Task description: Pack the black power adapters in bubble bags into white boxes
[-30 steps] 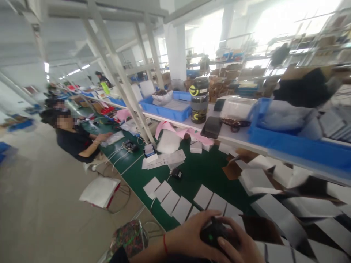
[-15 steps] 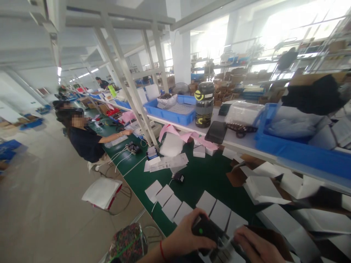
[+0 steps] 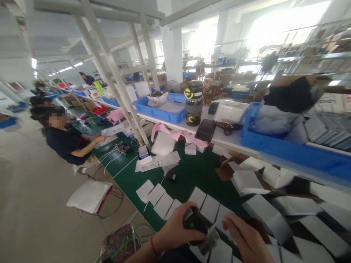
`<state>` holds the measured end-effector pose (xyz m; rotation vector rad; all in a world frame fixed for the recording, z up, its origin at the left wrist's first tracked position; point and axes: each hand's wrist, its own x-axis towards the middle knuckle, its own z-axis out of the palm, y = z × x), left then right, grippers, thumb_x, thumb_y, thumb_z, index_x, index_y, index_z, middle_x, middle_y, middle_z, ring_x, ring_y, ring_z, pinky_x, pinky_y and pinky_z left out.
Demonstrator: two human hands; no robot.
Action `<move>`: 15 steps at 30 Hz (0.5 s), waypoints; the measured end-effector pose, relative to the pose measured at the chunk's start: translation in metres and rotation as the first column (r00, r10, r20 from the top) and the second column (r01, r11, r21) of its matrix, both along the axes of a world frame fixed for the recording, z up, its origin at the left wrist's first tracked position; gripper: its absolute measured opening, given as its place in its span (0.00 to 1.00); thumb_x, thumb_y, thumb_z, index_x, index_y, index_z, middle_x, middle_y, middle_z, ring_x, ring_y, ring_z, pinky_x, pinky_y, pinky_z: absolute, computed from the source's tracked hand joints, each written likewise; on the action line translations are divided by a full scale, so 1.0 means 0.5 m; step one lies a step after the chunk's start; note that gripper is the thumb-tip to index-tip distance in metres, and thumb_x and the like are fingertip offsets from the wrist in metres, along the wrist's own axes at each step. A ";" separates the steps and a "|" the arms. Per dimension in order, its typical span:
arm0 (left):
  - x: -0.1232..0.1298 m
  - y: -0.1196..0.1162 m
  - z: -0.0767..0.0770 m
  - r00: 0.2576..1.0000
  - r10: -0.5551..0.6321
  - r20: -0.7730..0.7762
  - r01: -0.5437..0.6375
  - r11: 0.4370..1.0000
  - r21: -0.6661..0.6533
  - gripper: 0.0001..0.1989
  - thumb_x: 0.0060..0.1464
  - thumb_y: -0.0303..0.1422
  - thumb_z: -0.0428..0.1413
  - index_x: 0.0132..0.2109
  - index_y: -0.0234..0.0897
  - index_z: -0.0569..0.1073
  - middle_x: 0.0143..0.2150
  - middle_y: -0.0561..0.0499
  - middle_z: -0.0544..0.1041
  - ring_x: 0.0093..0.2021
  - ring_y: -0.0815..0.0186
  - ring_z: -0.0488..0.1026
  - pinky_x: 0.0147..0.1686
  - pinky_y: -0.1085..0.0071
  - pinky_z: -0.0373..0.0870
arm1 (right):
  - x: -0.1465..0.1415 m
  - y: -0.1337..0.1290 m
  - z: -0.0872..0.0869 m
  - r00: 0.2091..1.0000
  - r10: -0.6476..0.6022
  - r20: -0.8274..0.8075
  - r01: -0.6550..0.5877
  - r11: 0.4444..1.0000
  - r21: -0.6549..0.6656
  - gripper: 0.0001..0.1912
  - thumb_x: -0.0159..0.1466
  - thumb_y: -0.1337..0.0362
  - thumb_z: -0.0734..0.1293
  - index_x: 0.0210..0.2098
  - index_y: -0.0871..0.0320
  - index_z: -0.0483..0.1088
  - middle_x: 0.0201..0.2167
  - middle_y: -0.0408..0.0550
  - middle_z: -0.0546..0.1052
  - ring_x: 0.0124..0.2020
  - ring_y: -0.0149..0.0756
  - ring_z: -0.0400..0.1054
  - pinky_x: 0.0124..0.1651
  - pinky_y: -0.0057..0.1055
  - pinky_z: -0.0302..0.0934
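My left hand (image 3: 175, 224), with a red string at the wrist, is closed around a black box-shaped device (image 3: 196, 224) bearing a small green dot. A grey, shiny part (image 3: 210, 241) at the device's lower end is smeared by motion. Just to the right, my right hand (image 3: 244, 233) has its fingers pinched together near a blurred pale strip; what they grip is not clear. White boxes (image 3: 210, 208) lie in rows under and beyond my hands on the green tabletop (image 3: 197, 170). Another small black device (image 3: 170, 176) with a cable rests farther back.
Open white cartons (image 3: 263, 212) crowd the right side. A shelf above holds a dark bottle (image 3: 194, 104), a blue tray (image 3: 161, 109) and a large blue bin (image 3: 290, 146). At left are a padded stool (image 3: 90, 195) and a seated co-worker (image 3: 65, 140). Papers (image 3: 159, 161) lie mid-table.
The view has turned to the right, so the scene sits farther left. My right hand has lifted slightly away from the device. The co-worker has drawn an outstretched arm back to some papers.
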<state>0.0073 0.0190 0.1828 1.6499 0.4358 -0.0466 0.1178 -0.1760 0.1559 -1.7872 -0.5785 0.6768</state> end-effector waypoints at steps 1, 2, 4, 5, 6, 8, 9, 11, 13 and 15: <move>-0.002 -0.004 -0.002 1.000 -0.022 -0.017 0.019 0.987 -0.158 0.28 0.37 0.33 0.70 0.48 0.41 0.72 0.41 0.52 0.75 0.39 0.62 0.71 0.39 0.68 0.69 | 0.005 0.009 -0.010 1.000 -0.028 0.003 0.028 1.000 -0.003 0.26 0.64 0.37 0.61 0.25 0.52 0.67 0.23 0.45 0.71 0.28 0.39 0.65 0.33 0.35 0.60; -0.004 -0.009 -0.003 1.000 -0.003 -0.030 -0.006 0.955 -0.296 0.27 0.40 0.34 0.68 0.49 0.41 0.71 0.40 0.53 0.75 0.37 0.64 0.71 0.36 0.70 0.68 | 0.002 0.019 -0.024 0.998 0.001 -0.061 -0.001 1.000 0.004 0.27 0.62 0.36 0.62 0.23 0.53 0.65 0.22 0.45 0.69 0.28 0.40 0.64 0.33 0.36 0.60; -0.003 -0.017 -0.002 0.989 0.129 -0.073 -0.148 0.893 -0.425 0.26 0.46 0.37 0.64 0.52 0.43 0.68 0.39 0.53 0.75 0.32 0.67 0.71 0.30 0.73 0.65 | -0.025 0.038 -0.060 0.978 0.054 -0.199 -0.045 0.998 0.047 0.26 0.60 0.36 0.63 0.25 0.53 0.66 0.23 0.44 0.69 0.27 0.39 0.62 0.34 0.36 0.59; 0.000 -0.019 0.000 0.973 0.210 -0.092 -0.229 0.883 -0.410 0.26 0.48 0.38 0.63 0.54 0.43 0.67 0.39 0.53 0.75 0.31 0.67 0.70 0.29 0.73 0.64 | -0.043 0.046 -0.074 0.970 0.103 -0.219 -0.102 0.995 0.015 0.24 0.61 0.39 0.63 0.25 0.53 0.66 0.22 0.43 0.67 0.26 0.37 0.61 0.34 0.35 0.58; 0.003 -0.019 0.002 0.956 0.277 -0.091 -0.291 0.886 -0.360 0.25 0.49 0.39 0.62 0.54 0.43 0.66 0.39 0.53 0.75 0.31 0.67 0.70 0.28 0.73 0.64 | -0.061 0.052 -0.082 0.966 0.153 -0.210 -0.169 0.984 -0.062 0.22 0.61 0.42 0.63 0.24 0.53 0.65 0.20 0.42 0.65 0.24 0.36 0.58 0.31 0.34 0.55; 0.011 -0.017 0.006 0.938 0.345 -0.026 -0.343 0.919 -0.194 0.24 0.49 0.39 0.63 0.53 0.43 0.68 0.40 0.52 0.75 0.33 0.65 0.71 0.31 0.71 0.67 | -0.082 0.055 -0.069 0.959 0.248 -0.138 -0.269 0.949 -0.164 0.17 0.61 0.51 0.65 0.22 0.52 0.61 0.19 0.40 0.62 0.20 0.33 0.52 0.28 0.33 0.50; 0.014 -0.016 0.007 0.937 0.349 0.025 -0.345 0.933 -0.101 0.24 0.48 0.39 0.64 0.52 0.43 0.69 0.42 0.52 0.75 0.35 0.64 0.72 0.33 0.70 0.69 | -0.083 0.052 -0.048 0.954 0.285 -0.091 -0.297 0.937 -0.181 0.14 0.60 0.55 0.65 0.22 0.52 0.60 0.19 0.40 0.62 0.20 0.32 0.52 0.28 0.33 0.49; 0.018 -0.014 0.007 0.946 0.312 0.085 -0.316 0.948 0.031 0.23 0.45 0.37 0.66 0.49 0.42 0.71 0.43 0.51 0.76 0.39 0.61 0.73 0.37 0.68 0.70 | -0.066 0.040 0.012 0.948 0.318 0.011 -0.314 0.941 -0.124 0.07 0.63 0.61 0.63 0.28 0.52 0.63 0.23 0.41 0.67 0.23 0.34 0.59 0.30 0.32 0.50; 0.019 -0.015 0.006 0.970 0.239 0.042 -0.241 0.970 0.038 0.24 0.44 0.37 0.66 0.49 0.41 0.72 0.42 0.51 0.76 0.39 0.60 0.73 0.37 0.68 0.71 | -0.036 0.028 0.070 0.942 0.299 0.155 -0.285 0.953 -0.105 0.07 0.66 0.64 0.59 0.31 0.53 0.66 0.28 0.44 0.70 0.30 0.36 0.64 0.34 0.32 0.53; 0.018 -0.017 0.007 0.982 0.184 -0.034 -0.185 0.982 -0.032 0.24 0.46 0.38 0.66 0.50 0.41 0.71 0.40 0.52 0.76 0.37 0.61 0.73 0.35 0.69 0.71 | -0.006 0.022 0.102 0.950 0.195 0.245 -0.179 0.980 -0.086 0.13 0.70 0.63 0.56 0.30 0.54 0.66 0.28 0.45 0.70 0.31 0.36 0.64 0.35 0.33 0.53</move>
